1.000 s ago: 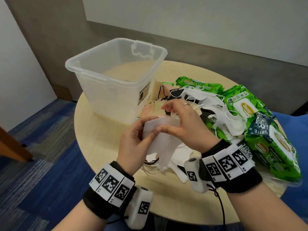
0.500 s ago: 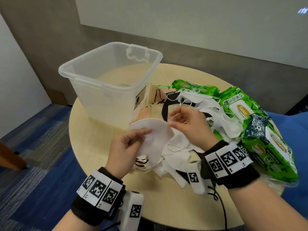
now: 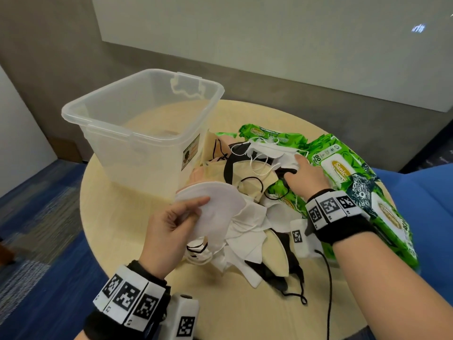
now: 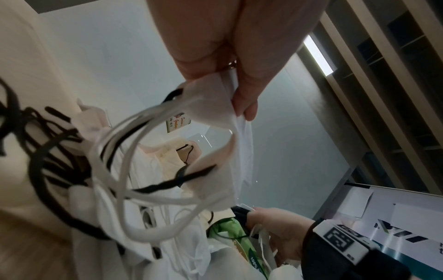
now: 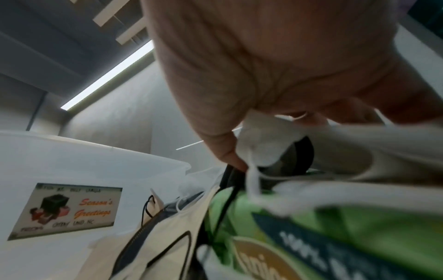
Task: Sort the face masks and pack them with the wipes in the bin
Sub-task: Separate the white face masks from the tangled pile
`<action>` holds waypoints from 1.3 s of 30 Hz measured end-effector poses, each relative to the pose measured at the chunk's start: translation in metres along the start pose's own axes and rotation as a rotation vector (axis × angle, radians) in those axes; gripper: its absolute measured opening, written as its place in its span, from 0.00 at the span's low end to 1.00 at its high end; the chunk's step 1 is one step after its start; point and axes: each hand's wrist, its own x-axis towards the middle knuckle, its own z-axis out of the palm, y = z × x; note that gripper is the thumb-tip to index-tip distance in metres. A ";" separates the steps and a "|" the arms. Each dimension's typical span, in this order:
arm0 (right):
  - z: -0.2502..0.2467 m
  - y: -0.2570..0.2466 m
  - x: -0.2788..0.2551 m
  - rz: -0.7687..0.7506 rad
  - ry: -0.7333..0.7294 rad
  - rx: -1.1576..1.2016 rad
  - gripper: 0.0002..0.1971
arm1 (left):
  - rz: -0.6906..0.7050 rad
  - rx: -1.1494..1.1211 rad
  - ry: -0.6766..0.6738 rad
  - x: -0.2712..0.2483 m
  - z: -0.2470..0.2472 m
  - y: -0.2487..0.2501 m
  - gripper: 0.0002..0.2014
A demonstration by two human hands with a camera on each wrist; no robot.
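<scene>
Over table (image 3: 117,231), left hand (image 3: 169,231) pinching white mask (image 3: 215,204)

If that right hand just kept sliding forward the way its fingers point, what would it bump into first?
Most likely the white mask already at the fingertips of the right hand, lying on top of the pile. Just beyond it lies a green wipes pack. Depth is hard to judge from above.

White, beige and black masks (image 3: 247,231); green wipe packs (image 3: 343,173); clear bin (image 3: 137,133); blue, perhaps striped, carpet (image 3: 36,241).
</scene>
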 end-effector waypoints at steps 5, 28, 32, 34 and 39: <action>-0.005 0.001 0.003 -0.050 0.185 -0.022 0.20 | -0.009 -0.005 -0.019 0.000 0.001 0.003 0.18; -0.030 -0.020 -0.061 -0.900 -0.355 0.691 0.22 | -0.044 0.042 0.142 0.032 -0.014 0.030 0.34; -0.025 -0.024 -0.067 -0.928 -0.455 0.856 0.21 | -0.133 0.037 0.047 0.032 -0.004 0.026 0.41; -0.022 -0.026 -0.071 -0.925 -0.437 0.847 0.12 | -0.160 0.053 0.050 0.032 0.002 0.024 0.45; -0.019 -0.027 -0.074 -0.942 -0.301 0.834 0.12 | -0.226 -0.034 0.135 0.030 0.009 0.019 0.50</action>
